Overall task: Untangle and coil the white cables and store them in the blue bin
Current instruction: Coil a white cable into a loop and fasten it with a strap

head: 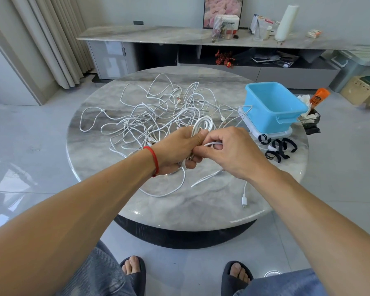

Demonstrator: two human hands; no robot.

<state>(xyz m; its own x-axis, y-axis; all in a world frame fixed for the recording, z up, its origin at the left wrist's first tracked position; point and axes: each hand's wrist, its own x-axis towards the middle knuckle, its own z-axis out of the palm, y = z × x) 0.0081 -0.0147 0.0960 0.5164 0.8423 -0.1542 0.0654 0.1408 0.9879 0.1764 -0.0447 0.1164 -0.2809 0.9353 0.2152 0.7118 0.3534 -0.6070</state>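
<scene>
Nearest the desk (179, 210) edge, left hand (175, 149) has its grip wrapped round a half-made coil (202, 126) of white cable; right hand (229, 150) pinches the strand feeding it. Cable looks light, limp, springy, likely to snag; best held at the coil's gathered waist. Beyond lies the tangle (158, 112); blue bin (275, 103) sits right, apparently empty. Far shelf box lettering unreadable.

One head-worn view looks forward and down, close over both forearms. It faces a round table (179, 210), a low sideboard (158, 35) beyond.
</scene>
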